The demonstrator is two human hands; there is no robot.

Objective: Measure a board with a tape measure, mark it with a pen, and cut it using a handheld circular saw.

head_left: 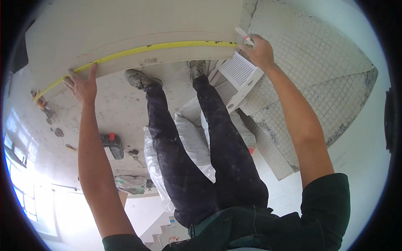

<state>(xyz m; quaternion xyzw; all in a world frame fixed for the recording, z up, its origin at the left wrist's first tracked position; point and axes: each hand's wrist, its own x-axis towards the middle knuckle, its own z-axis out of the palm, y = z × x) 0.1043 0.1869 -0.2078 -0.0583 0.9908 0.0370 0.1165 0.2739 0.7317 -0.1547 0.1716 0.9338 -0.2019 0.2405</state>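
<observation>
Head view: a yellow strip [159, 45] lies along the near edge of a slab [146, 21], under the widespread left hand's [83, 87] fingertips; its right end is beside the right hand [261, 51], pinching a white pen [243, 34].

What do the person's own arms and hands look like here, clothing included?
The left hand and right hand are bare, with no gloves, and no watch or bracelet shows on either wrist. The forearms are uncovered. The left sleeve and right sleeve are dark green and short.
</observation>
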